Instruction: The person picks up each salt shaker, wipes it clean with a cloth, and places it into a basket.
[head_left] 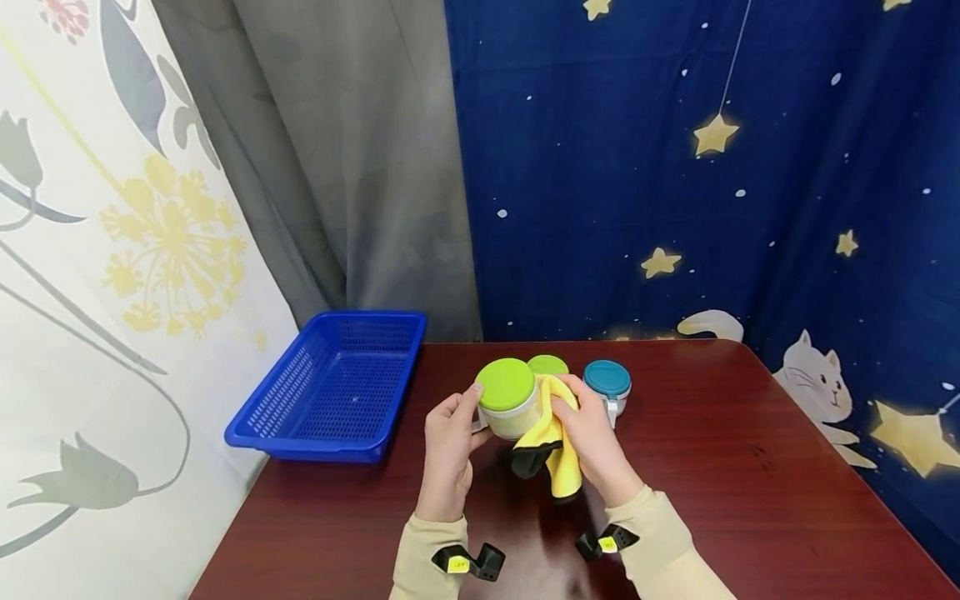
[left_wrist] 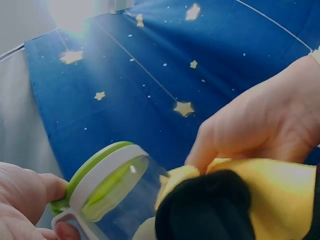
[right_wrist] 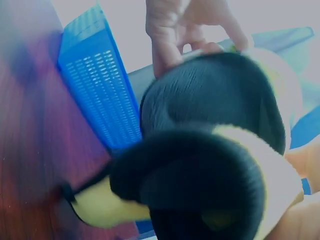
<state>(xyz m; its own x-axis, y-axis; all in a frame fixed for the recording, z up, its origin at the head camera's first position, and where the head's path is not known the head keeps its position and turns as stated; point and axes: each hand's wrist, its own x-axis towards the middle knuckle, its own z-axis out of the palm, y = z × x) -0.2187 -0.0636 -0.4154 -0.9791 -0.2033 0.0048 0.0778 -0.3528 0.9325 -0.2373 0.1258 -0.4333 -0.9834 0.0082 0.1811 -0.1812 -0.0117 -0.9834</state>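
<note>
A clear jar with a green lid (head_left: 507, 384) and a white handle is held up above the table. My left hand (head_left: 447, 442) grips it by the handle side, thumb against the lid's edge; the left wrist view shows the green-rimmed lid (left_wrist: 97, 162) and the fingers at the handle. With my right hand (head_left: 595, 429) I hold a yellow cloth (head_left: 564, 467) with a black edge against the jar's right side. In the right wrist view the cloth's dark part (right_wrist: 210, 95) hides most of the jar.
Behind the hands stand a second green-lidded jar (head_left: 548, 364), partly covered, and a blue-lidded jar (head_left: 608, 379) with a handle. A blue perforated basket (head_left: 397, 392) sits at the table's left edge. Curtains hang behind the dark red table (head_left: 720, 467).
</note>
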